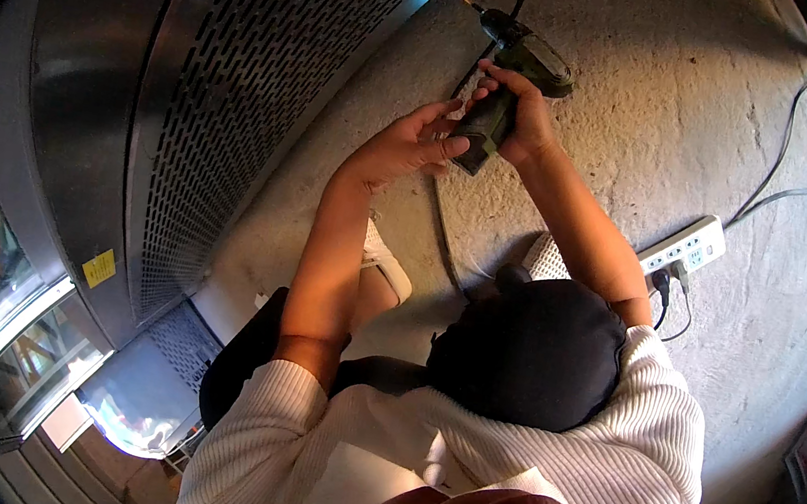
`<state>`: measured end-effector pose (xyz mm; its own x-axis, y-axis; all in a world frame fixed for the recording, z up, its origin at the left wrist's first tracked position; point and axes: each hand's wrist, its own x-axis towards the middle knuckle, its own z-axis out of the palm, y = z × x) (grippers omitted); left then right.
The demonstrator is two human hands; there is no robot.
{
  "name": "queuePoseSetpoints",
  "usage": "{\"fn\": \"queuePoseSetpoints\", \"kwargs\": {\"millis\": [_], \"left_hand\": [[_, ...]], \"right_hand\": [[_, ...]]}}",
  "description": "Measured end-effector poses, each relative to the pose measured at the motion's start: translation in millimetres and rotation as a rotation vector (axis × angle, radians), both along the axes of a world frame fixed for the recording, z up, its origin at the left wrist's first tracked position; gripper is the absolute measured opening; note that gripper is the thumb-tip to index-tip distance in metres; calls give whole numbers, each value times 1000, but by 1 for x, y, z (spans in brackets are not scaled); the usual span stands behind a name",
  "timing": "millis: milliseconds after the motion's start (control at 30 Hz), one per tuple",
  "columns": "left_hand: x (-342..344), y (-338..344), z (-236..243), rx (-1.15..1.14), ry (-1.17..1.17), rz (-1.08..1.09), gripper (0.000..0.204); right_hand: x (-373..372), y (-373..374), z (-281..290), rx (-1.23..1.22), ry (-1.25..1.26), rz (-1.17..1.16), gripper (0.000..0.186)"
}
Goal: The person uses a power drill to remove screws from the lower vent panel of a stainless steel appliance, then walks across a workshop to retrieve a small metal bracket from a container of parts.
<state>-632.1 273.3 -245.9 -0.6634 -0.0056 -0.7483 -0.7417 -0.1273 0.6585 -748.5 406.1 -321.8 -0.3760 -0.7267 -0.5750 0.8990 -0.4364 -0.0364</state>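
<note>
A dark green cordless drill [538, 62] is in my right hand [528, 121], whose fingers wrap round its grip. My left hand [406, 147] is at the lower end of the grip, thumb and fingers on either side of the battery base [476, 150]. The drill's bit [470, 2] points up and left, toward the corner of a dark metal cabinet's slotted panel [274, 75]. A bright bluish spot of light falls on the panel's edge near the bit. From here I cannot tell whether the tip touches the metal.
A white power strip [691, 245] with plugs in it lies on the concrete floor [645, 90] to the right. A dark cord [442, 227] runs over the floor below the drill. A yellow label [99, 268] is on the cabinet. My bent knee [532, 353] is close beneath my arms.
</note>
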Motion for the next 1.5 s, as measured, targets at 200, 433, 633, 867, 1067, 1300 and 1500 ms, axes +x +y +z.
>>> {"fn": "queuePoseSetpoints", "kwargs": {"millis": [200,433,633,867,1067,1300,1500], "left_hand": [[0,2,2,38,-16,57,69],[-2,2,6,27,-19,72,67],[1,-2,5,28,28,73,67],[-4,4,35,-127,-61,-1,77],[0,20,32,-613,85,-124,85],[-2,18,32,-685,137,-111,77],[-9,21,43,-613,99,-130,75]], "right_hand": [[1,-4,-2,11,28,-8,16],[0,-5,2,15,48,-10,14],[3,-11,-7,-96,-94,-37,10],[22,-23,-25,-385,-321,-169,15],[33,-33,-26,-481,-401,-205,14],[34,-38,-25,-498,-422,-220,14],[33,-37,-28,-508,-434,-197,13]]}}
